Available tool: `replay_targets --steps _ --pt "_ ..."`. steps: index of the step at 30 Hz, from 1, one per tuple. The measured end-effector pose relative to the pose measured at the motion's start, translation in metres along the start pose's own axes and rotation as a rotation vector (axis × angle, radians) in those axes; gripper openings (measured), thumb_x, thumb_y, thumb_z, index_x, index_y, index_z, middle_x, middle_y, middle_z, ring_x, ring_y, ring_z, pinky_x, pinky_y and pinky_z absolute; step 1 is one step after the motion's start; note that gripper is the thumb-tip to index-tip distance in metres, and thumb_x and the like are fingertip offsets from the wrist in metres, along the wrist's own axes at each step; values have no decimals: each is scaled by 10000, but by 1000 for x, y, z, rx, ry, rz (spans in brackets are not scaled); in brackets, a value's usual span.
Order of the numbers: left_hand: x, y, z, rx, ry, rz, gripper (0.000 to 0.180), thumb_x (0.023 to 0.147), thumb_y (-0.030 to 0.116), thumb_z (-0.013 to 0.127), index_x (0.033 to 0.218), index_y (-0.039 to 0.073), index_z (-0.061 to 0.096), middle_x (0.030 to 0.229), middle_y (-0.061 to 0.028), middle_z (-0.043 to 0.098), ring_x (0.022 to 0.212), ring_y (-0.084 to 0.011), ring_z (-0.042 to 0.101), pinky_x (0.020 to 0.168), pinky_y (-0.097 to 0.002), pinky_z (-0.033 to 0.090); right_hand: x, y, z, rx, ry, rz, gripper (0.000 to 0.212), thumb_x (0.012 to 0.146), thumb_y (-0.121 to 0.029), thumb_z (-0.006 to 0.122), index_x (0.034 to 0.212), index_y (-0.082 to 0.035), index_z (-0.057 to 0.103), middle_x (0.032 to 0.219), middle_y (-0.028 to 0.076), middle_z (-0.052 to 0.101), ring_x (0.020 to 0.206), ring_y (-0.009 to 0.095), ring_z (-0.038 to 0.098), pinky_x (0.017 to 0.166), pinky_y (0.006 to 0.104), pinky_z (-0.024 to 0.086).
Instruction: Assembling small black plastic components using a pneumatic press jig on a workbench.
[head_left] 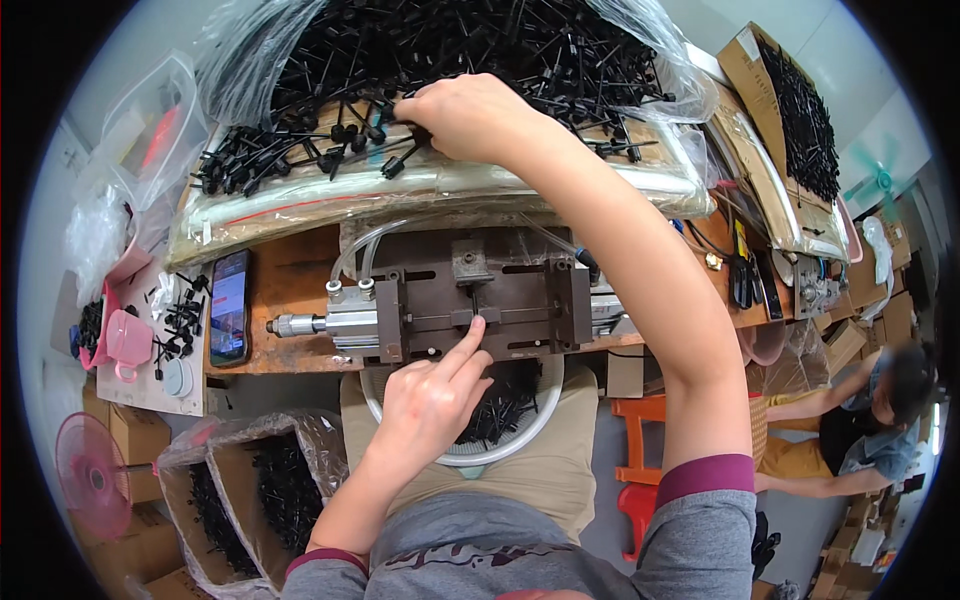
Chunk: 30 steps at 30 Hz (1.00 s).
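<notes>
My left hand reaches up to the metal clamping fixture on the bench. Its index finger is stretched out, the tip touching the small block at the fixture's middle. A thin black part stands in the slot just above that fingertip. My right hand is at the near edge of a big heap of black stemmed plastic parts. Its fingers are curled closed around black pieces, mostly hidden under the hand. Loose parts lie beside it on the bag-lined cardboard.
A pneumatic cylinder with clear hoses flanks the fixture. A phone lies at left on the bench. Under the fixture, a white-rimmed basket holds black parts on my lap. Filled boxes and a pink fan stand lower left; another person sits at right.
</notes>
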<state>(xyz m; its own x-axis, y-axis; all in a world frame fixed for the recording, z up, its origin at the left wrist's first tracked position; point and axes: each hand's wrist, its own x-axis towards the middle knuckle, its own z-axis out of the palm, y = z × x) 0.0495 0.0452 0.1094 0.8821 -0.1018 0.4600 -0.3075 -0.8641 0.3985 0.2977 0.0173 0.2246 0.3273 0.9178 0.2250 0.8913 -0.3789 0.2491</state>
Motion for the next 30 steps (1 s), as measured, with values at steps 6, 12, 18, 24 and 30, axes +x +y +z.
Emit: replay_targets --steps 6,12,18,24,30 --pt "-13 6 -16 -181 -69 44 244 712 175 782 908 78 674 1223 -85 650 586 -204 639 551 -287 519 -13 30 -6 401 462 134 234 823 -101 682 1056 -82 693 887 101 695 801 195 681 735 314 557" --pt "-14 14 -26 -245 -91 91 338 705 284 801 960 91 695 1192 -65 667 596 -187 628 547 -272 506 -43 81 -16 1080 467 396 184 864 -102 675 1027 -21 696 795 73 673 719 95 654 687 222 546" --pt "-6 11 -28 -395 144 125 395 673 145 845 1013 16 691 1122 -145 687 682 -169 673 611 -246 528 -65 89 -29 1452 669 420 220 903 -85 634 1091 28 643 929 84 676 724 95 637 681 209 553" --pt "20 3 -31 -774 378 -162 418 801 -82 664 1207 -13 598 1280 -164 572 1010 -172 621 783 -260 559 -91 39 -44 1678 764 353 260 896 -106 641 1110 38 609 998 132 672 605 53 540 524 170 450" --pt "27 -3 -36 -1194 291 -320 607 868 -49 602 1429 -32 369 1417 -194 457 1174 -222 555 926 -322 518 -153 -57 -40 2056 494 545 178 867 -58 641 1028 7 601 950 166 675 466 107 559 380 211 423"
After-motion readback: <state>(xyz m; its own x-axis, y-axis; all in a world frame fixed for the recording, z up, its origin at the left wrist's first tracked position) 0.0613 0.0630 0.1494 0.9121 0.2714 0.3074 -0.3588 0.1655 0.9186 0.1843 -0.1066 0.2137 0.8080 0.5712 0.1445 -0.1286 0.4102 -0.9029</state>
